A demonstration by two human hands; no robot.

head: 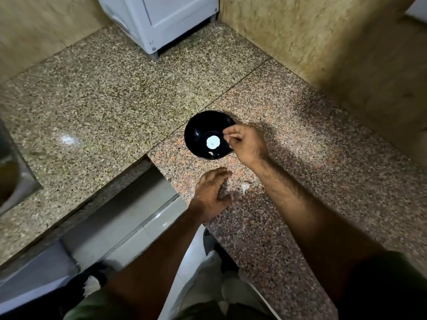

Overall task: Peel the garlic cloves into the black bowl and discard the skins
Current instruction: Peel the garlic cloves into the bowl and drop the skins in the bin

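Right hand (242, 144) fingers curled over black bowl (198, 128), contents unclear | left hand (212, 192) fingers relaxed on counter (115, 100)

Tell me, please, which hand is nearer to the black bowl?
The right hand: its curled fingers overlap the rim of the black bowl on its right side. The left hand lies apart from it, over the granite counter on the near side.

Dim indoor light from overhead; a glare patch on the tabletop (67, 140) and a bright reflection inside the black bowl (209, 135). Soft shadows fall right of the forearms. Wide-angle distortion bends the edges, which are blurred.
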